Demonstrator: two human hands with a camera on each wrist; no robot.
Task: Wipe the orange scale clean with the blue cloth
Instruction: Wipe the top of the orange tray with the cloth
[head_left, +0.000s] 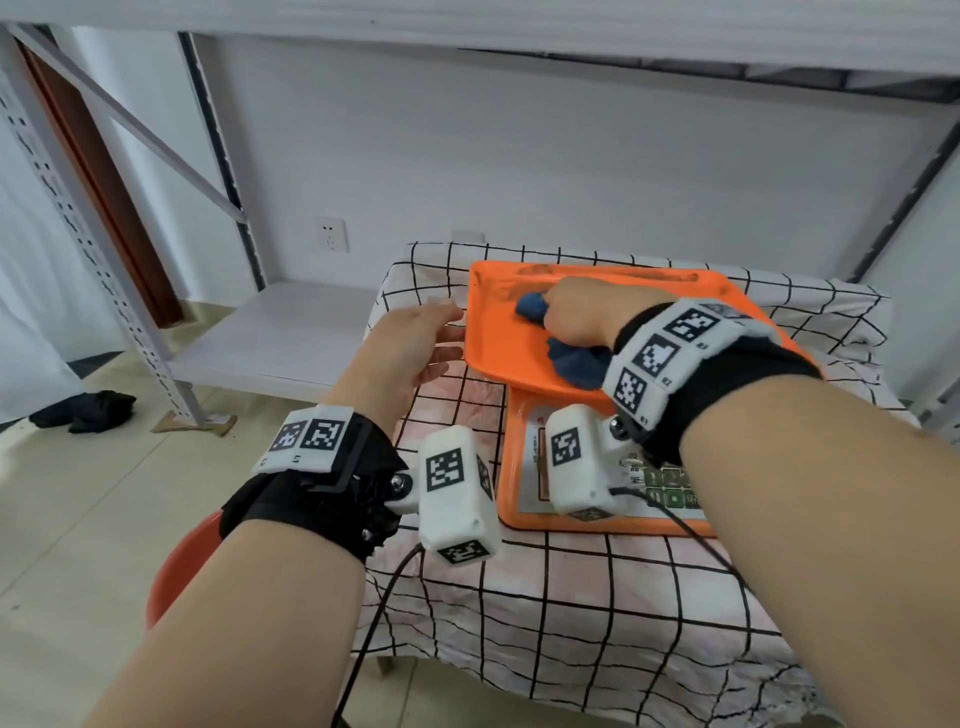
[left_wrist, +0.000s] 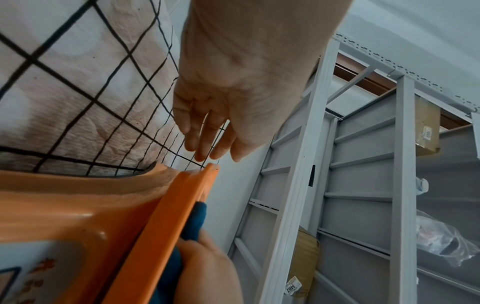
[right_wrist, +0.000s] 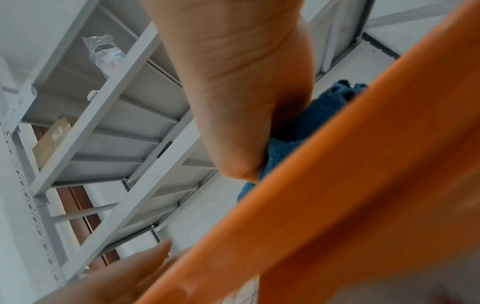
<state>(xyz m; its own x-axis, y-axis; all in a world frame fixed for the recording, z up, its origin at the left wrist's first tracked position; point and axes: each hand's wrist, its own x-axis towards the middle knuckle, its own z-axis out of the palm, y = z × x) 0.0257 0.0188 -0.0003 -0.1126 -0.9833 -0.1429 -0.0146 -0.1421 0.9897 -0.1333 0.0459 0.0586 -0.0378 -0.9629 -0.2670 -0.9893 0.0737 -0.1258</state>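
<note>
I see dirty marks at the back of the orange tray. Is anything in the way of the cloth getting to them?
Nothing visible is. The right hand holds the blue cloth on the orange scale tray, and bare tray lies between it and the dark smudges.

left hand: fingers straight, spread | right hand: fingers curled, pressing down

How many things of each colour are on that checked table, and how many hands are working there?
Orange: 1, the scale
Blue: 1, the cloth
Hands: 2, the left hand and the right hand
Total: 4
</note>
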